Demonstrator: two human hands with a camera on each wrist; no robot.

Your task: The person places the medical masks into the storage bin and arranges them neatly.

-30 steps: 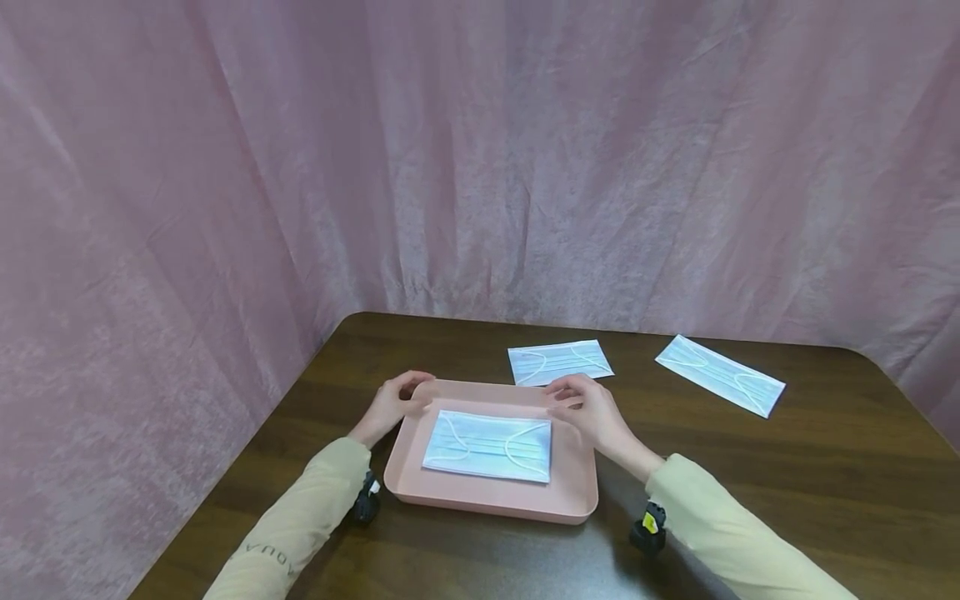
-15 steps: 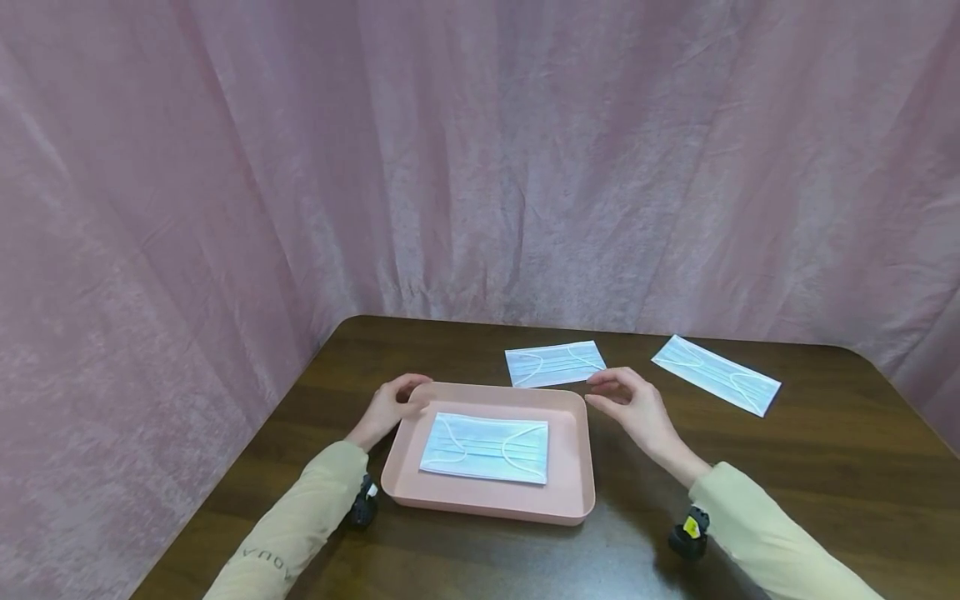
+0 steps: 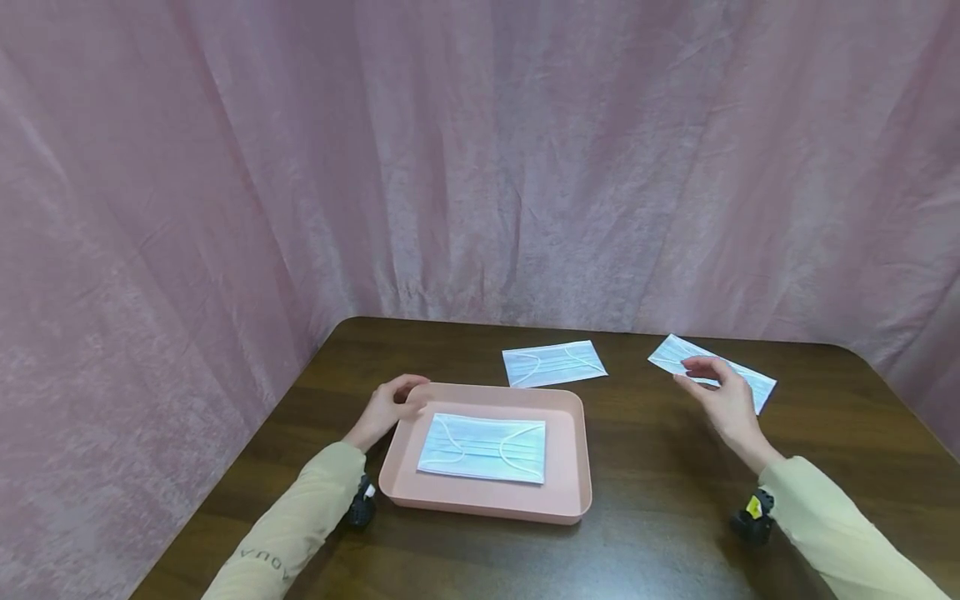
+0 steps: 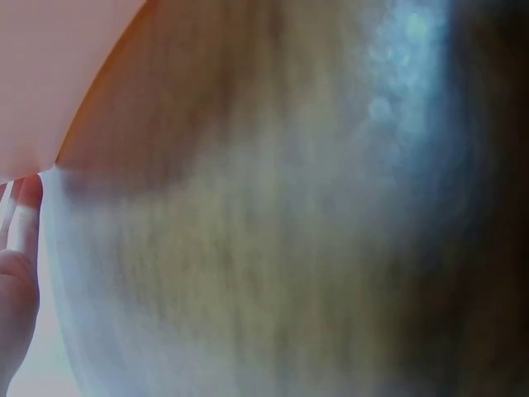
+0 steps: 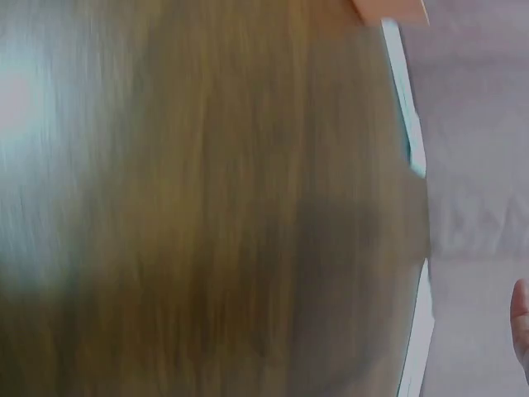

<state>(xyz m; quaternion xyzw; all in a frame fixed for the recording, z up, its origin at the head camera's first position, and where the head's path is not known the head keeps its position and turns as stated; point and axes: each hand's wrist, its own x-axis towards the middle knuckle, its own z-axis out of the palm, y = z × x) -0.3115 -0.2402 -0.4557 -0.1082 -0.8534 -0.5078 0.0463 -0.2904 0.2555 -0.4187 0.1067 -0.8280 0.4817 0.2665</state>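
Observation:
My left hand [image 3: 386, 408] grips the back left corner of a shallow pink tray [image 3: 566, 450], with the thumb over the rim. In the tray lies a pale blue face mask [image 3: 482, 450], flat, its white ear loops up. The left wrist view catches the tray's edge [image 4: 58, 66] and part of the hand [image 4: 16, 273]. My right hand [image 3: 726, 400] hovers at the far right mask [image 3: 671, 350] and overlaps its middle, thumb and fingers apart with nothing between them. In the right wrist view, only a fingertip [image 5: 521, 318] shows at the right edge.
Another face mask [image 3: 553, 364] lies flat on the dark wooden table [image 3: 630, 533], just behind the tray. A pink curtain [image 3: 480, 167] hangs along the table's back and left sides.
My right hand has left the tray's back right corner and moved right to the far right mask. The left hand stays at the tray.

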